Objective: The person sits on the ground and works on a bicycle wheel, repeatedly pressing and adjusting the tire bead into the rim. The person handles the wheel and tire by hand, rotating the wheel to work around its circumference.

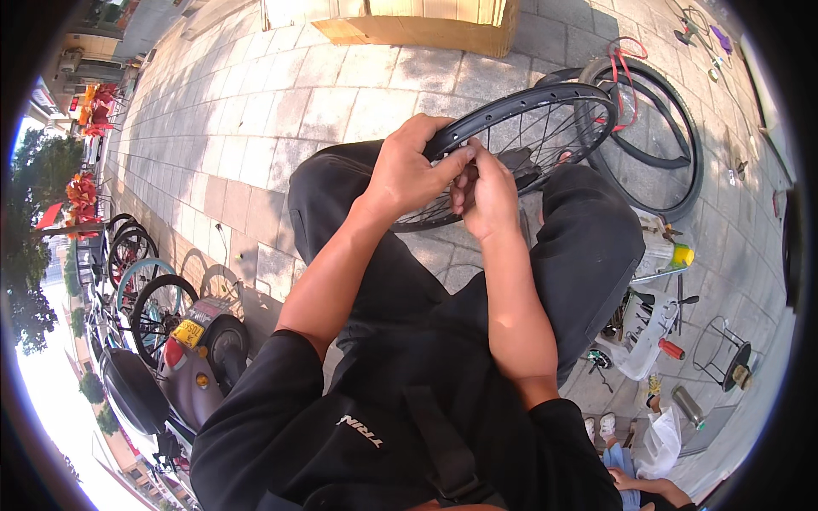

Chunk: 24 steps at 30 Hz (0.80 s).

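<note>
A bicycle wheel (545, 93) with a bare black rim and thin spokes lies tilted between my knees. My left hand (405, 168) is wrapped round the rim's near left part, its thumb reaching toward the spokes. Beside it my right hand (486, 194) is closed, fingertips pinched together at the inner side of the rim, against the left thumb. Whatever those fingertips hold, if anything, is hidden. The dark hub (521, 163) shows just right of my right hand.
A black tire (694, 175) and a red cable (632, 89) lie on the paving beyond my right knee. A cardboard box (417, 27) stands ahead. Tools, including a red-handled one (671, 348), lie right. Parked bicycles and a scooter (183, 362) stand left. Another person (635, 481) is at lower right.
</note>
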### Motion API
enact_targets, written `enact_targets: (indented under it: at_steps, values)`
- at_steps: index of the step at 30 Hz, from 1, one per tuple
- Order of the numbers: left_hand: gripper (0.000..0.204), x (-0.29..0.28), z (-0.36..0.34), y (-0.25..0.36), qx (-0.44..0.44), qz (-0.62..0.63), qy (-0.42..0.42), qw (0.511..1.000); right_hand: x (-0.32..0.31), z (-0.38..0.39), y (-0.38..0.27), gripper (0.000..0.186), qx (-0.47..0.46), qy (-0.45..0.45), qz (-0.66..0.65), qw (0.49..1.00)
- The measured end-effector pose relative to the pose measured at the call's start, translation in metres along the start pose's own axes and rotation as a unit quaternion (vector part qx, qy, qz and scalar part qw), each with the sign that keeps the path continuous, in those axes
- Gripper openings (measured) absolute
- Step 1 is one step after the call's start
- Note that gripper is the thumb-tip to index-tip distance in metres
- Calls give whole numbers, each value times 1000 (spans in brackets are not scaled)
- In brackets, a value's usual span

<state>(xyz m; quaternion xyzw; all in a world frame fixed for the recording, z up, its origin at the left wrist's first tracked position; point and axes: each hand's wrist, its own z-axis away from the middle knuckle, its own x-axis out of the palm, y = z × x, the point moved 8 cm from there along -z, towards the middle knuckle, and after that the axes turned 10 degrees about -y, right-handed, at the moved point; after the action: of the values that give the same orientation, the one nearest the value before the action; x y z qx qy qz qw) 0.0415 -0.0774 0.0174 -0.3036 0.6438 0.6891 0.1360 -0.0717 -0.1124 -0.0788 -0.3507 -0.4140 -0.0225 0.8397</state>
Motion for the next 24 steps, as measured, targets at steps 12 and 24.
enact_targets:
  at_steps: [12, 24]
  values:
    - [43, -2, 7, 7, 28, -2, 28, 999, -6, 14, -16, 35, -246, -103, 306, 914]
    - [41, -3, 7, 10, 83, -7, 9, 997, 12, 30, -25, 30, -458, 5, 523, 718]
